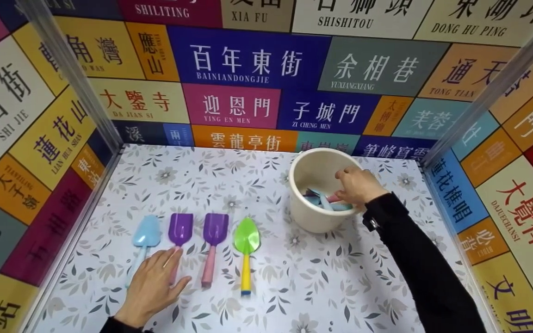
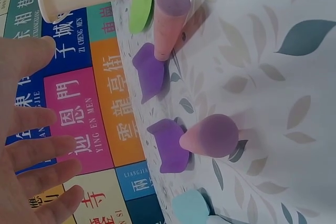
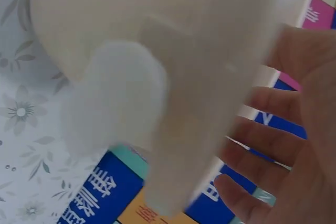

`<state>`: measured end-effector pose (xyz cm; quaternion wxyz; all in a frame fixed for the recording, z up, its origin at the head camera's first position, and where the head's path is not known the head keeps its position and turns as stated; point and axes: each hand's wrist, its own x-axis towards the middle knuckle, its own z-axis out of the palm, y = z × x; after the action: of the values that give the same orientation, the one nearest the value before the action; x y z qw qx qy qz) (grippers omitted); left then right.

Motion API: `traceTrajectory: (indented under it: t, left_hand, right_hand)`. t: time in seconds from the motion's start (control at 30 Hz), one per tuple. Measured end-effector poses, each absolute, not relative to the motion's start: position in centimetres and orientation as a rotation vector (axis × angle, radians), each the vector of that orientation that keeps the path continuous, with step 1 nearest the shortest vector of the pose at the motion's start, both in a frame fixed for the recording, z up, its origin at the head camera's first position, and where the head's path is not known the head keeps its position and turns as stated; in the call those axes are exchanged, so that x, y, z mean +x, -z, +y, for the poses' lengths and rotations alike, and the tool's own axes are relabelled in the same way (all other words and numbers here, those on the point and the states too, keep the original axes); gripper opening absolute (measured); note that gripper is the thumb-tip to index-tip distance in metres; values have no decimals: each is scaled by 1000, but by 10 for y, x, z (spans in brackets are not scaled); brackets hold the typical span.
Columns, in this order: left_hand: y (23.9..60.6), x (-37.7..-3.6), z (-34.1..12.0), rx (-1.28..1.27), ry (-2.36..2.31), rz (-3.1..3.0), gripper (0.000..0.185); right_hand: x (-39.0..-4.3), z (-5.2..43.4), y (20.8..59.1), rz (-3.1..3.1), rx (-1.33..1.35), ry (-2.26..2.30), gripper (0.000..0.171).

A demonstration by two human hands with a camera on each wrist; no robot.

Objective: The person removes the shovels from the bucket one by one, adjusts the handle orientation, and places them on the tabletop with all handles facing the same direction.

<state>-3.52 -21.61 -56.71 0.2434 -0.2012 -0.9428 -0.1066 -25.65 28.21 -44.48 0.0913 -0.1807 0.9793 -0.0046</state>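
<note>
Four toy shovels lie in a row on the floral table: a light blue shovel, two purple shovels with pink handles, and a green shovel with a yellow handle. My left hand rests flat over the first purple shovel's handle, fingers straight. A cream bucket stands to the right with blue shovels inside. My right hand reaches over its near rim into it. In the right wrist view its fingers are spread beside the blurred bucket wall, holding nothing.
Walls covered in colourful street-name signs enclose the table on three sides, with metal corner posts at the back left and right. Bare floral tabletop lies in front of the bucket and behind the shovels.
</note>
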Motion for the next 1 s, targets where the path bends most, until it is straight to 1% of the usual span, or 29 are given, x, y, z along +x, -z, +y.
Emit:
traceTrajectory:
  t: [0.2, 0.43, 0.6, 0.77, 0.83, 0.93, 1.0]
  left_hand:
    - [568, -37, -215, -550, 297, -2585, 62]
    - [569, -39, -213, -557, 284, -2589, 63]
    - [570, -39, -211, -559, 282, -2593, 65]
    - [572, -40, -210, -568, 280, -2578, 66]
    - [572, -40, -209, -566, 281, -2582, 66]
    - [572, -40, -208, -563, 281, -2595, 66]
    - [572, -39, -206, -562, 281, -2607, 66]
  right_hand:
    - [-268, 278, 461, 2869, -523, 1, 62]
    - [-274, 273, 471, 2808, -521, -65, 47]
    - [-271, 270, 476, 2791, -568, -137, 43]
    - [-268, 268, 478, 2789, -589, -138, 30]
    - [-267, 268, 480, 2787, -584, -133, 20]
    - [-267, 269, 481, 2786, -562, -130, 20]
    - [-267, 269, 482, 2783, -559, -133, 23]
